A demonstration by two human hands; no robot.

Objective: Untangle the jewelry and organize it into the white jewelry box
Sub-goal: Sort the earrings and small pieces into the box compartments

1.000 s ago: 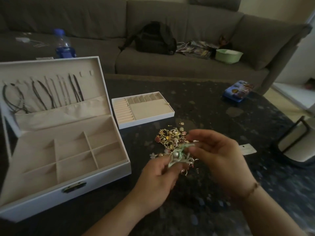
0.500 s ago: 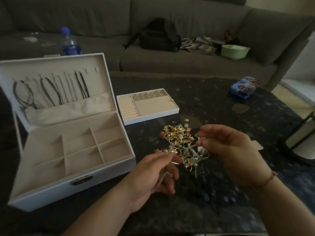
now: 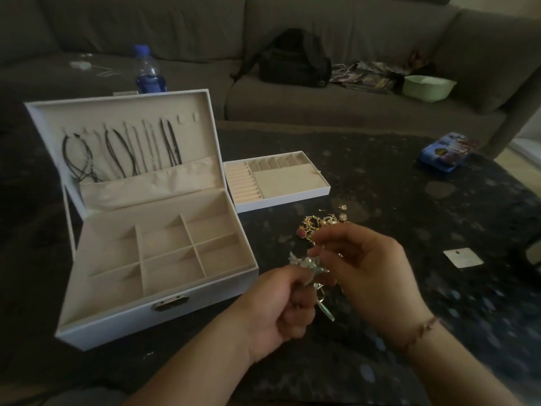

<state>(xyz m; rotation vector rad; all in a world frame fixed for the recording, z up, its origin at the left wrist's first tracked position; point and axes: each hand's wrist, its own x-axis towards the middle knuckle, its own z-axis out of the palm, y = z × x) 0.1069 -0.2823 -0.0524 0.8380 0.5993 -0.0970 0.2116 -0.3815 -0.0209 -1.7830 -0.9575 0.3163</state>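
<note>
Untangling under way: left hand (image 3: 281, 306) curled round pale-green piece (image 3: 307, 266), right hand (image 3: 366, 268) pinching its upper end, both above counter (image 3: 409, 200), near jewelry pile (image 3: 322, 224). Box (image 3: 152, 259) open at left, compartments bare. Next likely: tease piece free, place in compartment.

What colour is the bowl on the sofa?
Pale green bowl, clearest in the head view.
</note>
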